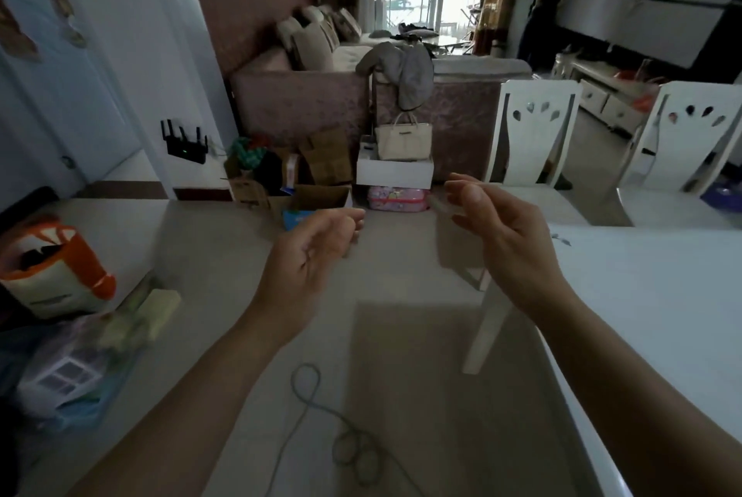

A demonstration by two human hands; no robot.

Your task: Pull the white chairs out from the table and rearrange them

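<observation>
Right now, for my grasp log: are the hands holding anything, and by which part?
Nothing is held. The left hand and right hand hover loosely curled, clear of the chairs.

The surface (pixel 662 295): smooth, glossy white. Behind it, white chairs (pixel 534 127): smooth painted coat. Beyond it, sofa (pixel 305 103): plush cloth. Beside it, floor (pixel 401 267): smooth tile

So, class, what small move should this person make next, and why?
Probably reach the right hand toward the back of the nearer white chair: it and the left hand hold nothing, and that chair stands closest, at the table.
</observation>
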